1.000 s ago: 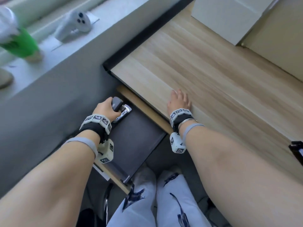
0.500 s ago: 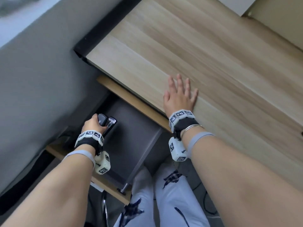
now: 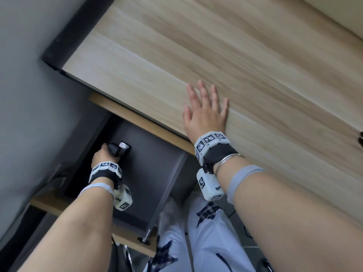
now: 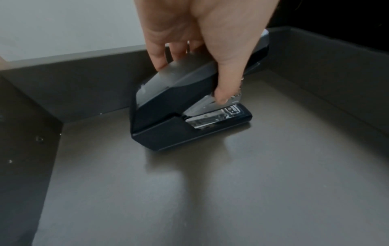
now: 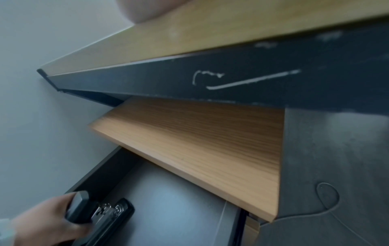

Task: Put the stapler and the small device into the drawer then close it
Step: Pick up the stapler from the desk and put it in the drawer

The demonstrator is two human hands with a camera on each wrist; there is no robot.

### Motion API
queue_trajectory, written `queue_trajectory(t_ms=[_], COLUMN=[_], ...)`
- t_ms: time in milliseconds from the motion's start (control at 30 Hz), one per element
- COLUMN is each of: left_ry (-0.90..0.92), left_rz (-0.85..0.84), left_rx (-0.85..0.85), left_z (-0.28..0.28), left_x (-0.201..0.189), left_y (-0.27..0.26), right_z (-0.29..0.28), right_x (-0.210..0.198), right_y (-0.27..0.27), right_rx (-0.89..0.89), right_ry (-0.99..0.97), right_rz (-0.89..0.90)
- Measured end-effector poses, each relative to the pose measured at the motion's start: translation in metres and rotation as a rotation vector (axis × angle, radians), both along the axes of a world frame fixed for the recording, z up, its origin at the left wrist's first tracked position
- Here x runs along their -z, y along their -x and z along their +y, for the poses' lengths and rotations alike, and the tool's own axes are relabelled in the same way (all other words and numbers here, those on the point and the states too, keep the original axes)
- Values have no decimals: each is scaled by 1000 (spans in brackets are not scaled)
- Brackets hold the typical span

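Note:
My left hand (image 3: pixel 104 156) grips a black stapler (image 3: pixel 117 150) and holds it down inside the open dark grey drawer (image 3: pixel 157 163). In the left wrist view the stapler (image 4: pixel 179 106) sits with its base on the drawer floor (image 4: pixel 210 183), thumb and fingers (image 4: pixel 160 55) curled round its top arm. The right wrist view shows the same stapler (image 5: pixel 99 211) near the drawer's left wall. My right hand (image 3: pixel 206 112) lies flat with spread fingers on the wooden desk top (image 3: pixel 235 65). The small device is not in view.
A grey wall (image 3: pixel 29 95) runs close along the left of the drawer. A wooden panel (image 5: pixel 200 146) juts out above the drawer's back, under the desk's dark front edge (image 5: pixel 231 79). My legs in light trousers (image 3: pixel 206 242) are below the drawer.
My left hand has lowered the stapler deeper into the drawer until its base rests on the floor. My right hand has spread flat on the desk top. The head view has tilted downward.

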State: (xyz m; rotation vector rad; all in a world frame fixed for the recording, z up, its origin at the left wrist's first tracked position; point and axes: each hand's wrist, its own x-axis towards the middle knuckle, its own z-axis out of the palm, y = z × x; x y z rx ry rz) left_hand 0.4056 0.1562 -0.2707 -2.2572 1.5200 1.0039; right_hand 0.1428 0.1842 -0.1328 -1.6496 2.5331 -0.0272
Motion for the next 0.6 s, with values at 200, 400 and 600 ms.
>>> queue_trajectory(t_ms=[200, 400, 600], left_ry=[-9, -46, -2], left_rz=[-6, -57, -64], left_rx=[43, 72, 118], left_z=[4, 2, 0], left_x=[11, -2, -45], left_y=[2, 4, 14], right_z=[0, 0, 0], right_x=[1, -3, -8], right_y=[-1, -2, -2], right_rx=[4, 12, 11], right_ry=[8, 1, -33], right_rz=[7, -5, -45])
